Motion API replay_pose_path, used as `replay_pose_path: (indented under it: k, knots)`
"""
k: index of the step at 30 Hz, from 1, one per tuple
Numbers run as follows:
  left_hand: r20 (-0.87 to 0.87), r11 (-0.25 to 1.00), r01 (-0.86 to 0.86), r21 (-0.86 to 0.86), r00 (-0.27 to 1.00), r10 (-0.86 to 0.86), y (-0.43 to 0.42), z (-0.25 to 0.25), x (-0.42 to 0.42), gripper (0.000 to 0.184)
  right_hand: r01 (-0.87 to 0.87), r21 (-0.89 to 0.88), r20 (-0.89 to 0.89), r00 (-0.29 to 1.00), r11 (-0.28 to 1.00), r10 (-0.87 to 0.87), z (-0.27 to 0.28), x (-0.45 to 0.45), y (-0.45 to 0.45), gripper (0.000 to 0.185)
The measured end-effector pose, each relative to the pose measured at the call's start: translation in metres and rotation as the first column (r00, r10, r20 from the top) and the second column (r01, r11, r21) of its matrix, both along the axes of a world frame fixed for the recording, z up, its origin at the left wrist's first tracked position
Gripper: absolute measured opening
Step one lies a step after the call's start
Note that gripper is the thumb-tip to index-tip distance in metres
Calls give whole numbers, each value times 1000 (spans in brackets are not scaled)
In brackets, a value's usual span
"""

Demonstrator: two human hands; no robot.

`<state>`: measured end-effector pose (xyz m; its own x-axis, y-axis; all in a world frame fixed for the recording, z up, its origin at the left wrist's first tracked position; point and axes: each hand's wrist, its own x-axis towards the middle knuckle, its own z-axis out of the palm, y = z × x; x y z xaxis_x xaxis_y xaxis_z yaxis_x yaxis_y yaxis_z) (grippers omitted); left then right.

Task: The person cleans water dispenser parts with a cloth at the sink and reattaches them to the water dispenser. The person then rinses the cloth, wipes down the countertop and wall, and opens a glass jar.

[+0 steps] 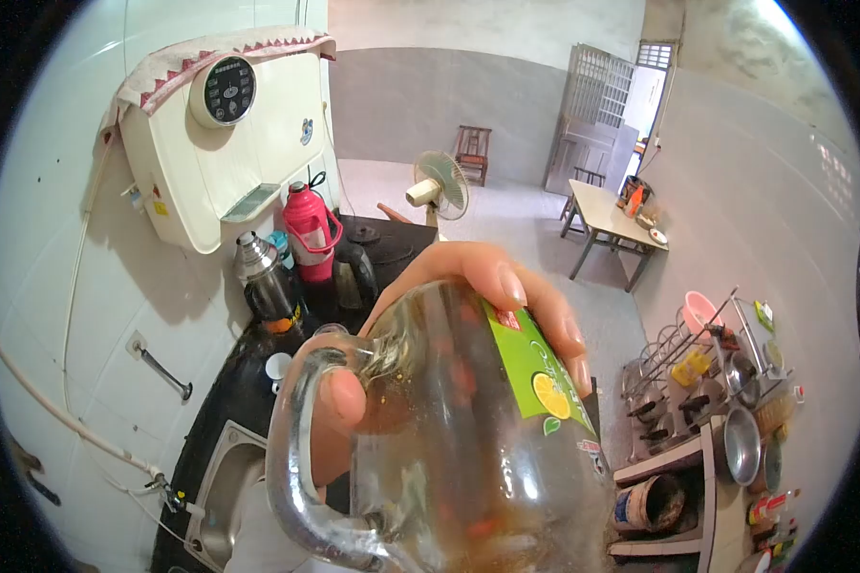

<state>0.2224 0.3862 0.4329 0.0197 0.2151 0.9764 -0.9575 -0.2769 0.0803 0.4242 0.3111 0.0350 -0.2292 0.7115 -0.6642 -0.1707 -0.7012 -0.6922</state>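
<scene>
A large clear glass mug (440, 430) fills the lower middle of the view, tilted and very close to the camera. Brownish contents with blurred reddish pieces show through its wall, and a green label (543, 368) with a lemon slice is on its side. My left hand (459, 263) is closed around the mug from behind. Its fingertips curl over the upper right side, beside the label. The thumb appears at the left, by the thick glass handle (287, 439). My right hand is out of view.
On the dark counter (210, 430) at left stand a steel flask (268, 286), a pink thermos (308, 229) and a white cup (277, 366), near a sink (229, 449). A wall dispenser (229, 143) hangs above. At right are a dish rack (678, 372) and a table (612, 220); a fan (440, 186) stands behind.
</scene>
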Motion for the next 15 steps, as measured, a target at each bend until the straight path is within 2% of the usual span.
replay_pose_path:
  k: [2, 3, 4, 5, 7, 8, 12, 15]
  knots:
    - [-243, 973, -174, -149, 961, 135, -16, 2, -16, 69, 11, 34, -28, 1000, 999, -10, -6, 0, -1, 21]
    - [-241, 971, -171, -165, 962, 128, -19, 0, -15, 69, 24, 71, -56, 998, 997, -20, -10, 1, -4, 21]
    - [-231, 960, -166, -225, 966, 113, -23, -3, -14, 70, -32, 153, -78, 996, 988, 45, -8, 4, -5, 20]
    - [-219, 945, -161, -285, 971, 99, -25, -7, -14, 70, -31, 131, -73, 996, 991, 41, -5, 3, -7, 20]
    - [-216, 951, -127, -280, 974, 66, -24, -17, -16, 70, -8, 103, -25, 1000, 995, 10, 2, 0, -6, 20]
    - [-214, 939, -109, -327, 976, 39, -27, -20, -16, 71, -19, 25, -39, 999, 999, 20, 2, 0, -4, 19]
    - [-219, 921, -51, -386, 975, -38, -25, -32, -19, 71, -12, -6, 22, 1000, 1000, 12, 7, -2, -6, 18]
    - [-182, 889, -71, -451, 983, -13, -28, -34, -16, 71, 2, -14, -36, 999, 1000, -2, 5, -1, -8, 19]
